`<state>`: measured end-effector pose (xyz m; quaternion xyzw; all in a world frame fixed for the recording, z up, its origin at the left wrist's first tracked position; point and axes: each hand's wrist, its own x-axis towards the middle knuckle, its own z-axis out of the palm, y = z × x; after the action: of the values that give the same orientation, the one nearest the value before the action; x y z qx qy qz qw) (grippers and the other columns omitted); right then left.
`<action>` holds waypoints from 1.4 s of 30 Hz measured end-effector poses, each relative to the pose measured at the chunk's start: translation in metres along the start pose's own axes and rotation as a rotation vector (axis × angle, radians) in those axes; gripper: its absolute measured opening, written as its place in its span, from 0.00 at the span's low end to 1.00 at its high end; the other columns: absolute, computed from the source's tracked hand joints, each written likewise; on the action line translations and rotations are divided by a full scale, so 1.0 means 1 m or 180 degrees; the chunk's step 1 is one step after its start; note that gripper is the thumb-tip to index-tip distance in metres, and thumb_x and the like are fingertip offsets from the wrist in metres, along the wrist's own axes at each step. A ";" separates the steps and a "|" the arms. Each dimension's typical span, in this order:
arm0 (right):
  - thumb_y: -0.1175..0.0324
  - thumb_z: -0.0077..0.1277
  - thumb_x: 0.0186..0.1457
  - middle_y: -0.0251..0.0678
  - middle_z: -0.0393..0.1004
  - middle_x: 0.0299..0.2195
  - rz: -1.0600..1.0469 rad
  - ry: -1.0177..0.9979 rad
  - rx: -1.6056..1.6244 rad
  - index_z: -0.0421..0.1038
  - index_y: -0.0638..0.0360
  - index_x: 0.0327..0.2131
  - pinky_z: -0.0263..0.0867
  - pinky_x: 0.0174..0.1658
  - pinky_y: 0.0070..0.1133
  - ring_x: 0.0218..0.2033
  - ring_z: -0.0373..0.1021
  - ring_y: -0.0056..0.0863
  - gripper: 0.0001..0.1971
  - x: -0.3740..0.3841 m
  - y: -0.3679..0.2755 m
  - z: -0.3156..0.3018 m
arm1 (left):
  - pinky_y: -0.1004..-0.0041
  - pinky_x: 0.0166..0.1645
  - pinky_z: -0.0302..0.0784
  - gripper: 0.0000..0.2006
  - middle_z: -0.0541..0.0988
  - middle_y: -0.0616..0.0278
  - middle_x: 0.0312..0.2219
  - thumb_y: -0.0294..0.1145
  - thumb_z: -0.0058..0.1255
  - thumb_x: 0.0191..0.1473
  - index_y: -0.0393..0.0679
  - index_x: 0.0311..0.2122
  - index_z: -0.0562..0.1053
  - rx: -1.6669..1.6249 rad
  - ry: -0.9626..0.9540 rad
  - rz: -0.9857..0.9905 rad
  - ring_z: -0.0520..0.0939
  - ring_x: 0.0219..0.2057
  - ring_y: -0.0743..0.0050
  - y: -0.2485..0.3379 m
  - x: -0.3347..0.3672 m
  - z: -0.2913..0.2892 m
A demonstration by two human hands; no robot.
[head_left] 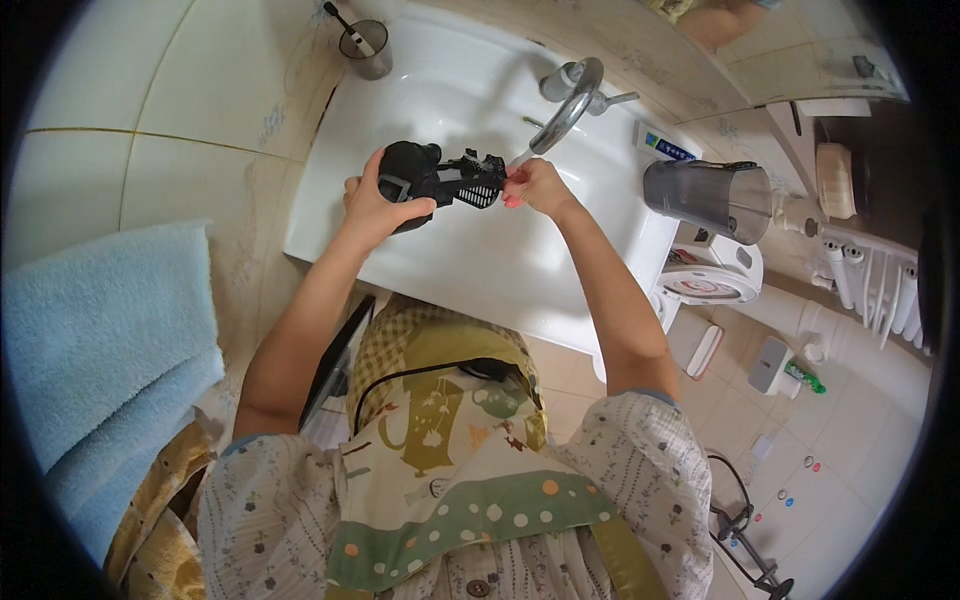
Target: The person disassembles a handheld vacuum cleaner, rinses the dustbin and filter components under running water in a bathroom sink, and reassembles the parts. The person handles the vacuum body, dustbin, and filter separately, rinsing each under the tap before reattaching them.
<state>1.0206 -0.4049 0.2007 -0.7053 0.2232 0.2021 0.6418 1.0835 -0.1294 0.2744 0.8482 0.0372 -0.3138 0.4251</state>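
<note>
My left hand (372,208) wraps round the rounded body of a black plastic device part (404,172), thumb on its near side. Out of its right side reaches a black slotted frame (478,190) with open, grille-like bars. At the frame's right end my right hand (536,187) is closed, thumb and fingertips pinched against it. Both hands hold the part above the white sink basin (470,255). A thin pale stream seems to run from the curved chrome faucet (575,110) down beside my right fingertips. The exact kind of device does not show.
At the sink's back left stands a grey cup (368,58) with a toothbrush. On the right are a toothpaste box (663,143) and a dark translucent bin (700,195). A light blue towel (110,340) hangs at left. A toilet (708,283) stands right of the sink.
</note>
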 end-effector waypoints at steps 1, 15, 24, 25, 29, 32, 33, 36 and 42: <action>0.78 0.54 0.43 0.38 0.74 0.22 -0.0082 -0.0141 -0.0455 0.71 0.72 0.31 0.70 0.30 0.20 0.22 0.73 0.25 0.09 -0.001 -0.001 -0.001 | 0.60 0.58 0.63 0.58 0.58 0.46 0.50 0.49 0.68 0.25 0.52 0.64 0.50 -0.0051 -0.0062 -0.0051 0.63 0.54 0.47 -0.001 0.000 0.000; 0.78 0.48 0.49 0.43 0.76 0.29 -0.0011 -0.0138 0.0552 0.70 0.72 0.35 0.73 0.33 0.20 0.29 0.76 0.28 0.09 -0.001 0.001 -0.003 | 0.60 0.61 0.57 0.55 0.56 0.44 0.53 0.47 0.68 0.28 0.51 0.64 0.51 -0.0383 -0.0128 -0.0038 0.58 0.58 0.46 0.003 -0.002 -0.006; 0.78 0.53 0.41 0.40 0.76 0.20 0.0170 -0.0362 -0.1050 0.72 0.72 0.24 0.72 0.29 0.19 0.22 0.75 0.24 0.05 0.009 -0.005 -0.002 | 0.61 0.58 0.61 0.56 0.58 0.45 0.51 0.47 0.67 0.27 0.51 0.64 0.51 0.0386 -0.0121 0.0118 0.61 0.56 0.47 0.013 -0.006 -0.002; 0.78 0.53 0.41 0.40 0.76 0.20 0.0112 -0.0382 -0.0977 0.72 0.72 0.24 0.72 0.28 0.19 0.22 0.75 0.24 0.05 0.013 -0.001 -0.001 | 0.61 0.58 0.61 0.56 0.58 0.45 0.51 0.47 0.67 0.26 0.51 0.64 0.51 0.0424 -0.0102 0.0129 0.61 0.56 0.47 0.013 -0.006 -0.002; 0.77 0.53 0.41 0.40 0.76 0.21 0.0017 -0.0410 -0.0884 0.74 0.71 0.24 0.71 0.27 0.19 0.21 0.74 0.24 0.05 0.011 0.003 0.001 | 0.57 0.58 0.60 0.57 0.57 0.41 0.51 0.49 0.66 0.26 0.51 0.64 0.49 0.0579 -0.0127 0.0200 0.61 0.54 0.42 0.008 0.001 0.000; 0.77 0.53 0.41 0.39 0.76 0.21 0.0078 -0.0425 -0.0651 0.74 0.71 0.25 0.71 0.27 0.18 0.21 0.74 0.24 0.06 0.008 -0.003 0.001 | 0.55 0.58 0.60 0.58 0.57 0.39 0.51 0.50 0.65 0.26 0.51 0.65 0.48 0.0532 -0.0172 0.0174 0.60 0.53 0.39 0.005 0.006 -0.005; 0.77 0.53 0.42 0.39 0.76 0.21 0.0107 -0.0424 -0.0527 0.74 0.71 0.26 0.71 0.28 0.18 0.21 0.74 0.23 0.06 0.008 -0.004 0.000 | 0.54 0.58 0.59 0.58 0.57 0.39 0.51 0.50 0.65 0.26 0.51 0.65 0.48 0.0484 -0.0187 0.0157 0.60 0.53 0.39 0.005 0.007 -0.006; 0.80 0.51 0.44 0.37 0.75 0.21 0.0123 -0.0507 -0.0535 0.71 0.70 0.26 0.70 0.28 0.19 0.22 0.73 0.22 0.04 0.007 -0.009 -0.001 | 0.54 0.58 0.59 0.59 0.57 0.39 0.51 0.51 0.65 0.25 0.51 0.65 0.48 0.0493 -0.0193 0.0250 0.60 0.53 0.39 0.008 0.005 -0.008; 0.82 0.50 0.43 0.37 0.75 0.21 -0.0057 -0.0389 -0.1034 0.71 0.70 0.28 0.70 0.28 0.18 0.22 0.73 0.22 0.05 0.006 -0.008 0.007 | 0.60 0.58 0.61 0.56 0.58 0.43 0.51 0.48 0.67 0.26 0.51 0.64 0.51 0.0578 -0.0134 0.0199 0.62 0.55 0.46 0.013 0.007 -0.010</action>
<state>1.0304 -0.3975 0.2035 -0.7881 0.1418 0.2723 0.5335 1.0986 -0.1324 0.2839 0.8772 -0.0269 -0.3202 0.3567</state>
